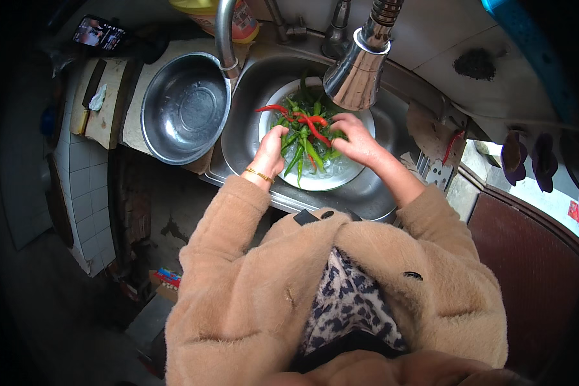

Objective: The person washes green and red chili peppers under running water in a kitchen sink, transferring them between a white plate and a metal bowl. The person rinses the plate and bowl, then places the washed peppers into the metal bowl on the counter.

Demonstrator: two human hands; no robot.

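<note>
A white basin (335,182) with water in it stands in the stainless steel sink (241,111). Green chili peppers (295,161) and a few red chili peppers (313,129) lie in it, some heaped above the water. My left hand (271,150) is at the basin's left side, its fingers curled at the green peppers; its grip is partly hidden. At the right side my right hand (354,140) reaches in among the peppers, fingers bent and slightly blurred. Whether either hand holds a pepper is unclear.
Left of the sink sits a metal bowl (188,108). A chrome faucet head (354,72) hangs over the basin's upper right, and a curved metal spout (226,38) stands upper left. A phone (98,34) lies at upper left. One red chili (452,144) is right of the sink.
</note>
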